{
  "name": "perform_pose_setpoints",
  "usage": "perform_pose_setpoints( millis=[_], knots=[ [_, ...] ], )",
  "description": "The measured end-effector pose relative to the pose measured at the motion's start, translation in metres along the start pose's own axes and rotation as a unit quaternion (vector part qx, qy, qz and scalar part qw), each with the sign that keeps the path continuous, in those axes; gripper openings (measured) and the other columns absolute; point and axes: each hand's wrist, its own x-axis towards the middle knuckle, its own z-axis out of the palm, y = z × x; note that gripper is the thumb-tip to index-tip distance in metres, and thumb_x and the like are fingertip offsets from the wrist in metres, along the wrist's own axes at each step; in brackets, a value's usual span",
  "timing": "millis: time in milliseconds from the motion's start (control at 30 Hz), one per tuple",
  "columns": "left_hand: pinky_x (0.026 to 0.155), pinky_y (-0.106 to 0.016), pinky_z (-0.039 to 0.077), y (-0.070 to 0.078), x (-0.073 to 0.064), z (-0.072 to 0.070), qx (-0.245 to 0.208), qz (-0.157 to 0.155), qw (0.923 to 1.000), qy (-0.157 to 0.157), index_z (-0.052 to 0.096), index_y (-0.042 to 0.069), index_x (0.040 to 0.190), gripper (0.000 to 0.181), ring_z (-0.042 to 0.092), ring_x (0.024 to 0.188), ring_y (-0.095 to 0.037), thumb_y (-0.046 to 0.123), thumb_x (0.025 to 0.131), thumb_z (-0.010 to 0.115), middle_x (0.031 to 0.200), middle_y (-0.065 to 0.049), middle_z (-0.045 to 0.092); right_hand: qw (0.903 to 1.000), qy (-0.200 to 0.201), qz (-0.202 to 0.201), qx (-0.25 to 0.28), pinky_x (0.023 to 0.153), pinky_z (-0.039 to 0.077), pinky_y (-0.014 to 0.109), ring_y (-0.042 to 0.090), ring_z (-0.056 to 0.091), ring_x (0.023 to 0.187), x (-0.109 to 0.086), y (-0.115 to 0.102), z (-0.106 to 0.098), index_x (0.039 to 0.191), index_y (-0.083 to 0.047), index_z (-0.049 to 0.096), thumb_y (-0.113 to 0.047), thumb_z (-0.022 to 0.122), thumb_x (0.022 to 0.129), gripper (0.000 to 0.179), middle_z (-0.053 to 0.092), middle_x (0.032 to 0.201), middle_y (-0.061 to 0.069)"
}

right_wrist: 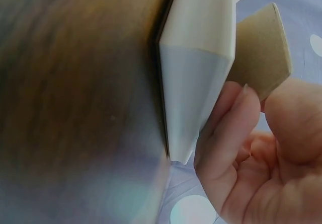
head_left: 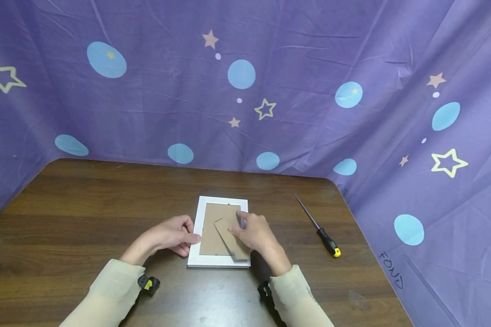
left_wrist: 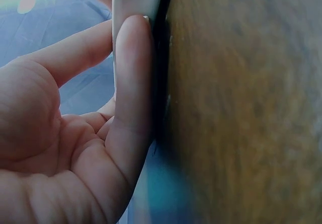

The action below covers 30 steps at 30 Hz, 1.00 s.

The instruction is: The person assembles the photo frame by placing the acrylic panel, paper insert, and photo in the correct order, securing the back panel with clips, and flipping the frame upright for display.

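Observation:
A white picture frame (head_left: 194,253) lies back up on the table, its brown backing board (head_left: 214,240) showing inside the border. My left hand (head_left: 169,236) pinches the frame's left edge, thumb on the border and fingers at the side. From the backing rises a brown cardboard stand (head_left: 234,243), tilted across the lower right, also seen beyond the frame in the right wrist view. Over it lies my right hand (head_left: 255,232), index finger stretched to the upper right inner edge and thumb at the stand. Its other fingers (right_wrist: 234,128) bend beside the frame's side.
A screwdriver (head_left: 320,231) with a black and yellow handle lies on the right of the brown wooden table (head_left: 106,204). Purple cloth (head_left: 294,68) with stars and dots hangs behind the table and along its sides.

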Motion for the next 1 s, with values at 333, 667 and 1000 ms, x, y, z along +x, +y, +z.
perform_pose_setpoints(
  millis=[333, 667, 1000],
  knots=[
    [0.059, -0.033, 0.066, 0.0018, 0.0005, 0.004, 0.031, 0.0, 0.9994, 0.018, 0.05, 0.0, 0.102, 0.032, 0.067, 0.062, -0.02, 0.011, 0.096, 0.079, 0.079, -0.014, 0.064, 0.9998, 0.014, 0.0, -0.013, 0.036, 0.053, 0.029, 0.011, 0.058, 0.036, -0.0021, -0.001, -0.001, 0.148, -0.01, 0.063, -0.036, 0.078, 0.098, 0.058, 0.058, 0.139, 0.039],
    [0.057, -0.034, 0.065, 0.0045, -0.0018, 0.0079, 0.059, 0.007, 0.9976, 0.035, 0.05, 0.001, 0.1, 0.038, 0.067, 0.057, -0.019, 0.016, 0.092, 0.084, 0.074, -0.014, 0.065, 0.9973, 0.031, -0.015, -0.065, 0.056, 0.062, 0.036, 0.021, 0.073, 0.057, -0.0029, -0.0012, -0.0004, 0.145, -0.013, 0.066, -0.042, 0.078, 0.097, 0.057, 0.065, 0.136, 0.032],
    [0.057, -0.033, 0.065, 0.0077, -0.0037, 0.0093, 0.07, -0.001, 0.9965, 0.046, 0.051, 0.0, 0.101, 0.037, 0.068, 0.058, -0.019, 0.014, 0.093, 0.084, 0.076, -0.015, 0.064, 0.993, 0.035, -0.027, -0.11, 0.094, 0.061, 0.055, 0.041, 0.071, 0.117, -0.0024, 0.0002, 0.0001, 0.144, -0.016, 0.067, -0.043, 0.078, 0.095, 0.057, 0.071, 0.132, 0.021]
  ],
)
